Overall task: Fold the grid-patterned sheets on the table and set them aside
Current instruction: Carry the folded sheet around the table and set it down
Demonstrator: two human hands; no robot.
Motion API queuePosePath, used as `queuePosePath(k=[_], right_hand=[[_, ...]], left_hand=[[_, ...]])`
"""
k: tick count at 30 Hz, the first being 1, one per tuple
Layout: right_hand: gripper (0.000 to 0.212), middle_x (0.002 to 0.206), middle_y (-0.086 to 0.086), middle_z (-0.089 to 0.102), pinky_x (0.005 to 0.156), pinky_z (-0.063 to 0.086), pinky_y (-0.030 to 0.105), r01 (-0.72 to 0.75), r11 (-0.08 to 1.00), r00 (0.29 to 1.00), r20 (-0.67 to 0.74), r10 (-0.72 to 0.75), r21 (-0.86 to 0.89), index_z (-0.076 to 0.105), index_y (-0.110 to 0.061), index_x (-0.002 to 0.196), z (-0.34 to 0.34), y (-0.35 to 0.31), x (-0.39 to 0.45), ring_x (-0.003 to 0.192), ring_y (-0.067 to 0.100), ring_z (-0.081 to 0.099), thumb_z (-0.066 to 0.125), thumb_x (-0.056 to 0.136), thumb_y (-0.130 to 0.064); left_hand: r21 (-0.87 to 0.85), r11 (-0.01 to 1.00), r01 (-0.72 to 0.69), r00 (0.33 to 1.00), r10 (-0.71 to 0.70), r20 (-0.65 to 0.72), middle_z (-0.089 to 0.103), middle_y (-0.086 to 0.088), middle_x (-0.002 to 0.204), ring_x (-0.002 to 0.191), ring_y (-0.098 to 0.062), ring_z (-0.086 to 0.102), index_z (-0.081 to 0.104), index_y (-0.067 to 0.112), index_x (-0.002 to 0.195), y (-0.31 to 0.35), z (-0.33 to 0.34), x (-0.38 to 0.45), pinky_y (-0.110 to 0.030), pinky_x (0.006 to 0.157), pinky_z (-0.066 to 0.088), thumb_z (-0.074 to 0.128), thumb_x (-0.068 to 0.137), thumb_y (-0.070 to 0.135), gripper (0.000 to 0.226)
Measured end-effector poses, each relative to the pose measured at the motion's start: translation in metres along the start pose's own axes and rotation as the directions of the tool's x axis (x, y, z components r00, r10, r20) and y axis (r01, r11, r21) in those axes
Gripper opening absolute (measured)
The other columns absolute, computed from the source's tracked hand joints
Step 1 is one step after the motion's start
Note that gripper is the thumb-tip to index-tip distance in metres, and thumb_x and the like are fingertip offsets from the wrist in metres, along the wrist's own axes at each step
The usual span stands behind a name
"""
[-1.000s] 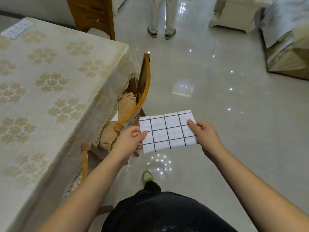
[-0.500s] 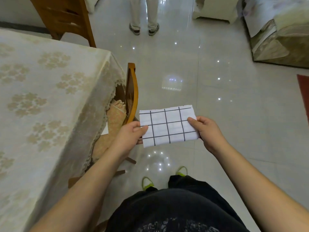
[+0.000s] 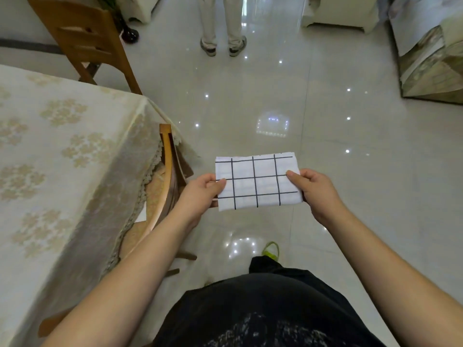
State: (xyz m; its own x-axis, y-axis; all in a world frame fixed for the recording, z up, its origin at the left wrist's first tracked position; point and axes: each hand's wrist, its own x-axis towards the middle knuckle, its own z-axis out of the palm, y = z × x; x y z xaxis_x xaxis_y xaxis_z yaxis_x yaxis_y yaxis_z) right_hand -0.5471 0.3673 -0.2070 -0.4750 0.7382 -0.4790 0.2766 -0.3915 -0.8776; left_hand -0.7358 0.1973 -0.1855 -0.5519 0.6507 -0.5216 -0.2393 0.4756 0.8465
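The left hand [image 3: 198,194] pinches the left short edge of the sheet [image 3: 258,181], thumb on top and fingers curled under; the right hand [image 3: 314,190] pinches the right short edge the same way, thumb lying across the grid, so both hands are closed on the paper and hold it between them; the sheet, already folded to a small rectangle to judge by its thick lower edge, is held flat in the air over the floor [image 3: 325,151], in front of the body and well to the right of the table [image 3: 62,151], touching nothing but the fingers; its far edge looks slightly ragged, the near one cleaner; a chair [image 3: 166,171] is tucked under the table corner just left of the left hand; another chair [image 3: 85,41] stands at the far end, and someone's legs [image 3: 221,23] show beyond; no other sheets can be seen on the cloth from here. The step looks like squaring or finishing the fold before it is set aside; to do it well, keep both pinches level so the layers do not slide, match corners before pressing, run a thumb along the crease, then carry it flat to the table; letting one hand go early risks the fold springing open.
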Motion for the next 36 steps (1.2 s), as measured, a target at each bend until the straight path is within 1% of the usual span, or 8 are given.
queuePosePath(k=[4, 10, 16, 21, 26, 30, 33, 36], right_hand=[[0.013, 0.079, 0.005, 0.07, 0.07, 0.048, 0.03, 0.028, 1.0, 0.999, 0.027, -0.027, -0.007, 0.067, -0.013, 0.079, -0.027, -0.028, 0.036, 0.072, 0.018, 0.062, 0.068, 0.089, -0.02], [0.014, 0.078, 0.004, 0.07, 0.07, 0.049, 0.03, 0.04, 0.999, 0.997, 0.068, -0.039, -0.024, 0.068, -0.012, 0.078, -0.037, -0.058, 0.082, 0.071, 0.017, 0.063, 0.069, 0.089, -0.021], [0.014, 0.078, 0.003, 0.071, 0.067, 0.05, 0.028, 0.044, 0.997, 0.993, 0.116, -0.035, -0.068, 0.069, -0.01, 0.082, -0.019, -0.084, 0.13, 0.07, 0.014, 0.064, 0.068, 0.089, -0.022], [0.015, 0.08, 0.004, 0.072, 0.074, 0.051, 0.036, 0.07, 0.99, 0.989, 0.137, -0.053, -0.12, 0.07, -0.015, 0.075, 0.007, -0.104, 0.182, 0.075, 0.019, 0.066, 0.07, 0.087, -0.024], [0.014, 0.085, 0.01, 0.072, 0.076, 0.053, 0.038, 0.068, 0.988, 0.987, 0.156, -0.046, -0.137, 0.07, -0.01, 0.082, 0.04, -0.135, 0.236, 0.077, 0.021, 0.066, 0.069, 0.088, -0.023], [0.017, 0.081, 0.009, 0.069, 0.073, 0.049, 0.035, 0.072, 0.985, 0.984, 0.17, -0.045, -0.155, 0.068, -0.01, 0.08, 0.063, -0.157, 0.272, 0.075, 0.02, 0.063, 0.07, 0.087, -0.026], [0.02, 0.081, 0.01, 0.066, 0.073, 0.047, 0.036, 0.075, 0.984, 0.983, 0.177, -0.047, -0.158, 0.068, -0.008, 0.082, 0.079, -0.173, 0.295, 0.075, 0.02, 0.06, 0.07, 0.086, -0.028], [0.022, 0.079, 0.01, 0.063, 0.071, 0.044, 0.035, 0.075, 0.984, 0.981, 0.191, -0.044, -0.16, 0.067, -0.01, 0.08, 0.092, -0.189, 0.316, 0.074, 0.02, 0.058, 0.071, 0.085, -0.031]], left_hand=[[-0.021, 1.0, -0.011, 0.999, 0.011, -0.033, 0.063, 0.009, 0.058, 0.049, 0.001, 0.058, 0.06, 0.012, 0.077, 0.029, 0.03, 0.024, -0.015, 0.048, 0.046, 0.057, 0.096, 0.013, 0.019], [-0.067, 0.998, 0.02, 0.995, -0.026, -0.097, 0.065, -0.005, 0.071, 0.054, -0.007, 0.061, 0.06, 0.01, 0.08, 0.054, 0.047, 0.054, -0.019, 0.047, 0.049, 0.056, 0.097, 0.016, 0.019], [-0.053, 0.995, 0.079, 0.989, -0.085, -0.123, 0.071, -0.012, 0.087, 0.077, -0.029, 0.069, 0.068, 0.015, 0.087, 0.067, 0.03, 0.093, -0.06, 0.081, 0.05, 0.064, 0.086, 0.039, 0.024], [-0.101, 0.993, 0.065, 0.984, -0.08, -0.157, 0.068, -0.007, 0.079, 0.069, -0.019, 0.066, 0.065, 0.021, 0.076, 0.081, 0.011, 0.138, -0.033, 0.067, 0.049, 0.062, 0.092, 0.034, 0.021], [-0.164, 0.986, 0.04, 0.982, -0.069, -0.176, 0.064, -0.016, 0.092, 0.084, -0.027, 0.064, 0.064, 0.0, 0.099, 0.103, -0.016, 0.192, -0.043, 0.08, 0.056, 0.06, 0.094, 0.028, 0.029], [-0.178, 0.983, 0.036, 0.975, -0.074, -0.207, 0.065, -0.015, 0.083, 0.079, -0.027, 0.064, 0.067, 0.009, 0.088, 0.125, -0.036, 0.227, -0.041, 0.076, 0.056, 0.062, 0.093, 0.029, 0.021], [-0.149, 0.989, 0.025, 0.976, -0.056, -0.21, 0.065, -0.019, 0.088, 0.082, -0.031, 0.064, 0.064, 0.001, 0.092, 0.143, -0.051, 0.248, -0.044, 0.079, 0.056, 0.062, 0.09, 0.035, 0.034], [-0.152, 0.988, 0.013, 0.97, -0.05, -0.237, 0.061, -0.017, 0.086, 0.078, -0.028, 0.06, 0.063, 0.0, 0.093, 0.159, -0.06, 0.268, -0.037, 0.067, 0.054, 0.061, 0.093, 0.031, 0.031]])
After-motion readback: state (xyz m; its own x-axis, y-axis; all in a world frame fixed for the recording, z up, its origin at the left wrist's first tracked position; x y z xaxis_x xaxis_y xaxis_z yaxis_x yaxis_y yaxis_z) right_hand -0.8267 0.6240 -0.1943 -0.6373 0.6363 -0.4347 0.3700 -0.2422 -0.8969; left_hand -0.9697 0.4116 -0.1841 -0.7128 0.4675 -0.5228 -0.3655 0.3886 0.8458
